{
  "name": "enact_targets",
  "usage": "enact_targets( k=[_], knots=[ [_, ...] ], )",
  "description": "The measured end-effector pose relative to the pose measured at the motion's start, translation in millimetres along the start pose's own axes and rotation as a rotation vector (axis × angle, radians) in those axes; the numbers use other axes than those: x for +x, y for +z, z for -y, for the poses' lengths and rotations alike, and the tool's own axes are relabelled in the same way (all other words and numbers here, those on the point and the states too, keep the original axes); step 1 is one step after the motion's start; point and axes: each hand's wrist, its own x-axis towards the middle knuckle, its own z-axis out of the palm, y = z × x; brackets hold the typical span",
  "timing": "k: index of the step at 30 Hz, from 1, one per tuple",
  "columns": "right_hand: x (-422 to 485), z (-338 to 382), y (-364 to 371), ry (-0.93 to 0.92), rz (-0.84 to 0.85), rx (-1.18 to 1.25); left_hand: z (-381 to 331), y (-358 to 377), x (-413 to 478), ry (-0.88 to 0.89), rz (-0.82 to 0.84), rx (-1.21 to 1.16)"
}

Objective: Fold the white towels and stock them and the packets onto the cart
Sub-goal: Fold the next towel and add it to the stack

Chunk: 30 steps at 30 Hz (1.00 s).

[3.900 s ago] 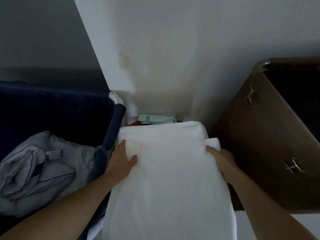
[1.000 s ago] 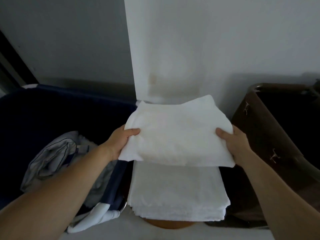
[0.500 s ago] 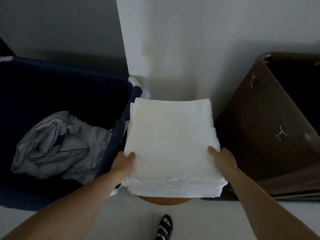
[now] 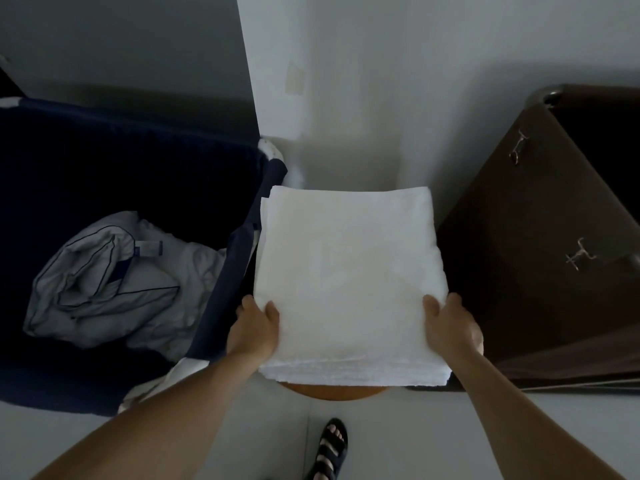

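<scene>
While the folded towels (image 4: 349, 271) sit stacked on a stool (image 4: 332, 392) beside the bin (image 4: 138, 174), the left hand (image 4: 254, 329) and right hand (image 4: 450, 323) each grip the stack's sides, thumbs on top. Folding looks done; stocking is left, and no packets show.

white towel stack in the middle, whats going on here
A person holds a stack of folded white towels by its near corners, left-hand grip and right-hand grip, thumbs on top. The stack is over a round wooden stool, between a dark blue fabric laundry bin holding crumpled pale linen and a brown bin. Whether it is resting or lifted is unclear.
</scene>
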Motion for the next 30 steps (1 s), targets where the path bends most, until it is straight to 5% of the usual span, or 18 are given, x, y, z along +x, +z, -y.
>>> enact_targets(
  k=[5, 9, 13, 18, 25, 30],
  knots=[
    [-2, 20, -10, -0.382, -0.277, -0.328, -28, -9, 3, 0.478, -0.11, 0.402],
    [-8, 39, 22, -0.623, -0.113, -0.445, -57, 9, 3, 0.807, 0.067, 0.59],
    [-5, 15, 53, -0.631, 0.023, -0.507, -27, 35, -1, 0.764, 0.196, 0.709],
    [-1, 14, 51, -0.641, 0.002, -0.509, -19, 37, 2, 0.713, 0.163, 0.694],
    [9, -3, 41, -0.429, 0.064, -0.495, 8, 39, 7, 0.593, 0.107, 0.646],
    [14, 11, 28, -0.501, 0.083, -0.514, -9, 27, 12, 0.59, 0.149, 0.666]
  ],
)
